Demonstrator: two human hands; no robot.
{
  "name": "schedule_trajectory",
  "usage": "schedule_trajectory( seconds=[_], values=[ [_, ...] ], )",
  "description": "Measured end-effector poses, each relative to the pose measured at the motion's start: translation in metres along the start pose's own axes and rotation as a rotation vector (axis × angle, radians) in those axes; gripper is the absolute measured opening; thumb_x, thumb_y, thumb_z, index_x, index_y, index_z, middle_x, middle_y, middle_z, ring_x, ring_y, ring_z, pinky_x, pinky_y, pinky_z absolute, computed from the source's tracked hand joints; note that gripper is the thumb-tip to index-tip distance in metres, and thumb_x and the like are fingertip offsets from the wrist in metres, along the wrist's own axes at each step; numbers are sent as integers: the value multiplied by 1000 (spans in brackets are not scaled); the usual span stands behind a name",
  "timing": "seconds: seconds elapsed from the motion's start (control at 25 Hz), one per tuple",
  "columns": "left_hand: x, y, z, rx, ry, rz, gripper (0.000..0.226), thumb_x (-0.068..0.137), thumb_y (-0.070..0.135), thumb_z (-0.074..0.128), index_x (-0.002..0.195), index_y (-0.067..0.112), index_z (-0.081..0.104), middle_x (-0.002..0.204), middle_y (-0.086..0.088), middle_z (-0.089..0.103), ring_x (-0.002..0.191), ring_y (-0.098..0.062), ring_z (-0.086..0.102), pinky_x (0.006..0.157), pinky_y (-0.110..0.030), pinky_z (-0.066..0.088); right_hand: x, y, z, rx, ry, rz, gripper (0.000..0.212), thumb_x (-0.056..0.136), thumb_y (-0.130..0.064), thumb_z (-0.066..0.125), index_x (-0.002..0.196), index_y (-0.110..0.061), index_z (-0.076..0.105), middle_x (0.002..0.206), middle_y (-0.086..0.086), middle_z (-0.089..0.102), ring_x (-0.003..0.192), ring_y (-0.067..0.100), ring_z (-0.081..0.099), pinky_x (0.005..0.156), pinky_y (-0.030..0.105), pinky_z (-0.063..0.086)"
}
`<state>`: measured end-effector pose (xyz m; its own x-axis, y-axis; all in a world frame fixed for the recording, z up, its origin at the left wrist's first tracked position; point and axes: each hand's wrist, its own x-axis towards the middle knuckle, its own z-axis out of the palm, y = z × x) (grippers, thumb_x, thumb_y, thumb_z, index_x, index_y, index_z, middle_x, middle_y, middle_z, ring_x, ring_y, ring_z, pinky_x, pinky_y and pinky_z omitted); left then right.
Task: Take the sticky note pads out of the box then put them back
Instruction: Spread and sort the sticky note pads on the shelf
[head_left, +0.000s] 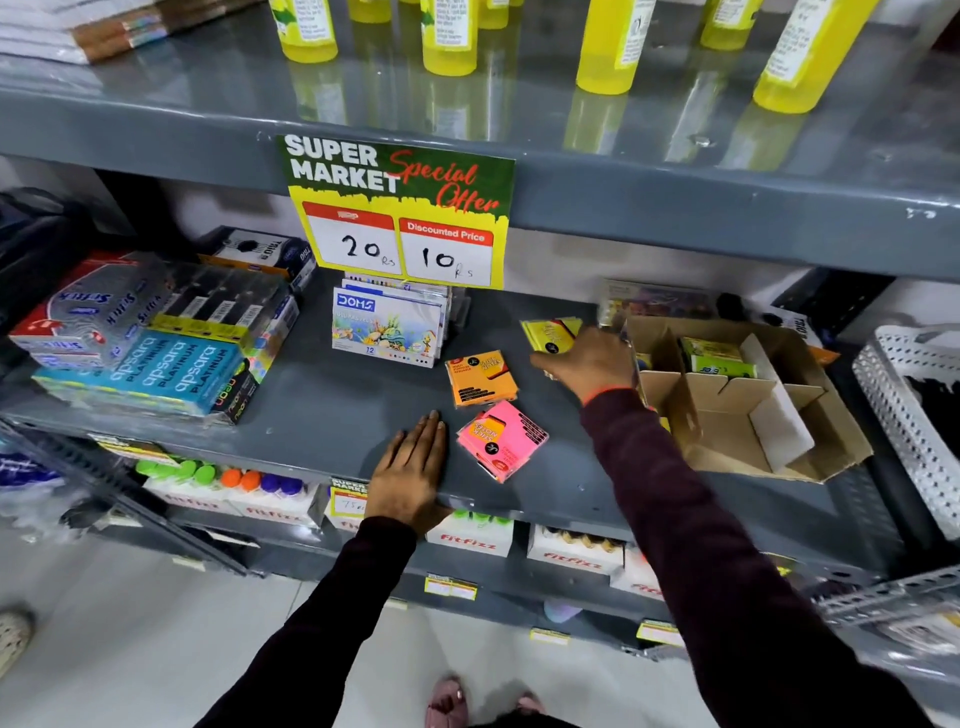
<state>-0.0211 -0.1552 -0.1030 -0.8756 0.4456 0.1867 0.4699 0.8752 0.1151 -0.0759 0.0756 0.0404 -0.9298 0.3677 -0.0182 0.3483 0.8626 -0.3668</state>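
Note:
On the grey shelf (337, 410) lie an orange sticky note pad stack (480, 380) and, nearer the front edge, a pink sticky note pad stack (503, 439). My right hand (584, 361) grips a yellow sticky note pad stack (550, 335) just left of the open cardboard box (727, 410). Green pads (719, 356) sit in the box's back compartment. My left hand (410, 473) lies flat on the shelf's front edge, left of the pink stack, holding nothing.
DOMS oil pastel packs (387, 327) stand behind the orange stack. Pencil and pen boxes (150, 343) fill the shelf's left. A white perforated basket (914, 415) stands right of the box. A price sign (400, 213) hangs from the upper shelf with yellow bottles (608, 47).

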Motion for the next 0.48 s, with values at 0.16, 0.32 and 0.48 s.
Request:
schedule_trajectory(
  seconds=[0.16,0.32,0.48],
  values=[
    [-3,6,12,1,75,-21,90,47,22,70,130,-3,49,137,-22,48,123,-32,46,102,-44,29,-41,65,-39,17,93,142,64,71,-53,70,108,-1,64,110,24,69,106,36,63,86,37,49],
    [-9,8,19,19,142,12,72,61,22,42,129,0,50,135,-20,52,123,-30,41,100,-45,31,-54,129,-46,44,166,337,71,71,-55,72,106,5,60,110,27,67,105,38,63,85,40,50],
    [-10,10,21,29,127,-14,72,62,23,39,129,0,51,135,-19,51,122,-30,44,100,-46,31,-30,169,-33,175,98,469,75,71,-54,72,120,1,58,124,25,62,116,38,58,97,41,48]
  ],
)
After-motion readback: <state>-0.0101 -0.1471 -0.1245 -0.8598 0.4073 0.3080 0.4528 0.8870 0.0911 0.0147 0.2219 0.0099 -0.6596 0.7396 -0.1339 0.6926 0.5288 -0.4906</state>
